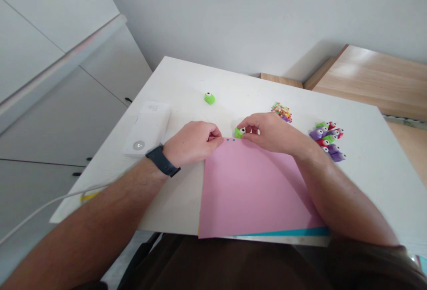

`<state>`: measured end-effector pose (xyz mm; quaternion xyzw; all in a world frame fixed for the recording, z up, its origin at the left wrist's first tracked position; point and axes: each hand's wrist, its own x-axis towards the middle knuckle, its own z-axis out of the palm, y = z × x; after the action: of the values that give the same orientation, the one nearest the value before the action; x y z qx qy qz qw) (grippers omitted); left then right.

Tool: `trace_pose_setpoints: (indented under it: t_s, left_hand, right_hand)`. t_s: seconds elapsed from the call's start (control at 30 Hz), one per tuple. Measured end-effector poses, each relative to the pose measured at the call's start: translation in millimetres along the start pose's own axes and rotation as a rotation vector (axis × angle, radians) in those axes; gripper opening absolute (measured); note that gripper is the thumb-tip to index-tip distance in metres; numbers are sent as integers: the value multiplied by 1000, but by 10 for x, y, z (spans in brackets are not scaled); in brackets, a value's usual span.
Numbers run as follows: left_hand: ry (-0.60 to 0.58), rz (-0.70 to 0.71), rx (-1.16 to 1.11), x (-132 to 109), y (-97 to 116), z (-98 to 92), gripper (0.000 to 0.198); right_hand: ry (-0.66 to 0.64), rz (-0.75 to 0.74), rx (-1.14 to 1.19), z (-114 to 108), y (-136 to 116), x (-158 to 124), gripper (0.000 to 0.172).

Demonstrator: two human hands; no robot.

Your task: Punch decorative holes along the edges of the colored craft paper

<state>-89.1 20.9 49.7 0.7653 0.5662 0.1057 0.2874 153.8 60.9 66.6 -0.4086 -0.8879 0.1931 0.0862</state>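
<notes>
A pink paper sheet [248, 190] lies on the white table [187, 81] in front of me, on top of other sheets, one with a teal edge. My right hand [270, 132] grips a small green paper punch [239, 132] at the sheet's far edge. My left hand [193, 142], with a dark wristband, pinches the far left corner of the pink sheet. Two small punched holes [230, 139] show near that edge.
A second green punch [209, 98] stands farther back. A cluster of purple, red and green punches [328, 140] sits at the right, with a small multicoloured pile [282, 112] behind my right hand. A white flat device [147, 127] with a cable lies at the left. A wooden surface [373, 76] adjoins the table.
</notes>
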Motion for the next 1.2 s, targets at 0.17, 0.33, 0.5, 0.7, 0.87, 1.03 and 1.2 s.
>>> trace_pose_setpoints:
  t_s: [0.17, 0.33, 0.5, 0.7, 0.87, 1.03, 1.2]
  left_hand:
    - [0, 3, -7, -8, 6, -13, 30]
    - [3, 1, -2, -11, 7, -8, 30]
    - [4, 4, 5, 0, 4, -2, 30]
    - [4, 4, 6, 6, 4, -4, 30]
    - [1, -2, 4, 0, -4, 2, 31]
    - [1, -11, 9, 6, -8, 6, 31]
    - [0, -9, 6, 7, -19, 12, 31]
  right_hand:
    - [-8, 12, -11, -9, -19, 5, 26]
    - [-12, 4, -17, -7, -19, 1, 27]
    - [-5, -13, -30, 4, -11, 6, 28]
    - [0, -11, -32, 17, -11, -1, 27]
    - [-5, -17, -29, 8, -19, -11, 26]
    - [-7, -6, -39, -4, -31, -7, 25]
    - [-3, -4, -32, -5, -31, -9, 25]
